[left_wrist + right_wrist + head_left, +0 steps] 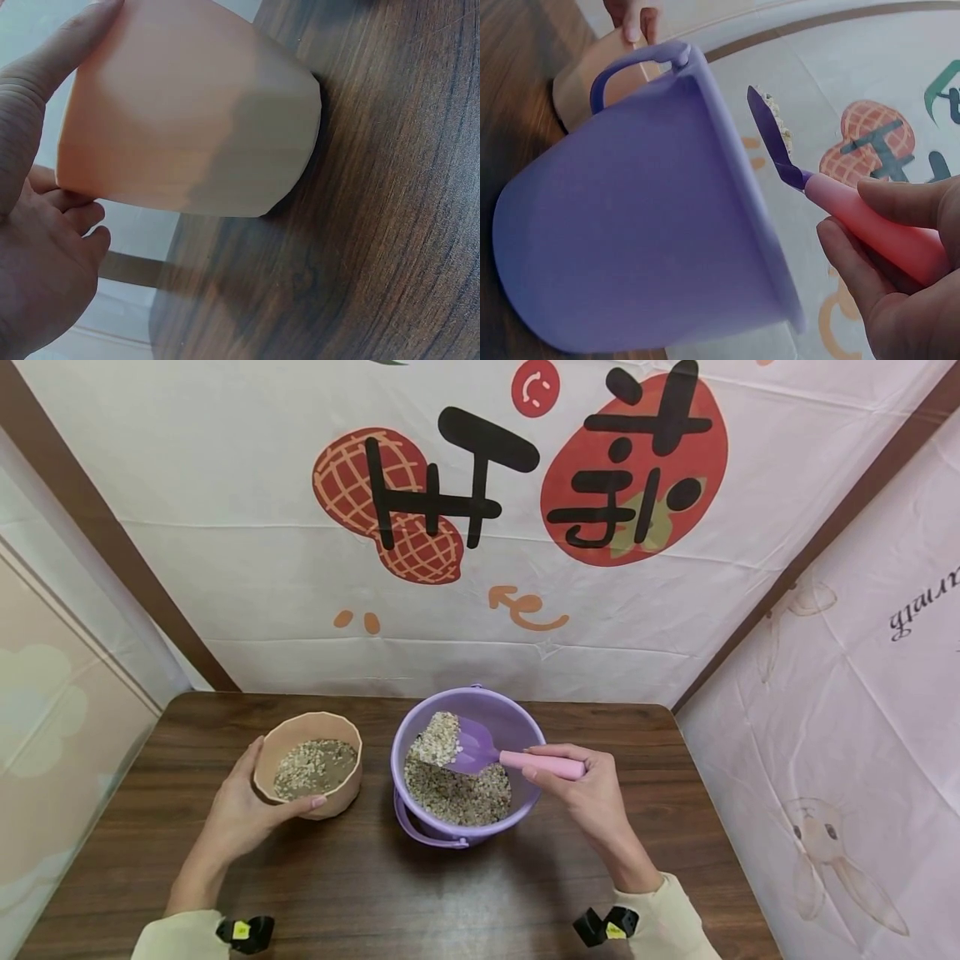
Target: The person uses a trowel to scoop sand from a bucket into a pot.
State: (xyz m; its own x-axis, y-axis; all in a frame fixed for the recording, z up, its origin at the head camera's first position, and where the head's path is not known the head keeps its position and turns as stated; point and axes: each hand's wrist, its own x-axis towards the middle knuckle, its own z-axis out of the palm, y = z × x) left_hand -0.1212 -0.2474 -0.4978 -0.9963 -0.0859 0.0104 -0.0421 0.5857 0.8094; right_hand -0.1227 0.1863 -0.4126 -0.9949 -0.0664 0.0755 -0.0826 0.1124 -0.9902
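Observation:
My right hand [592, 789] grips the pink handle of a small shovel [476, 747] with a purple blade. Pale gravel [438, 739] is heaped on the blade, which is held above the opening of a purple bucket [401, 781]. More gravel lies inside the bucket. In the right wrist view the shovel [769, 131] shows above the bucket's rim. At the left, my left hand [243, 810] holds a peach-coloured flower pot [341, 797] by its rim, thumb on the near side and fingers around the left. Gravel lies over a grey-brown layer in the pot, which stands on the table.
The dark wood-grain table [330, 893] carries both containers. The bucket's purple handle [427, 835] hangs down at its front left. A printed white cloth [450, 652] rises behind the table's far edge, with more cloth [810, 760] along the right.

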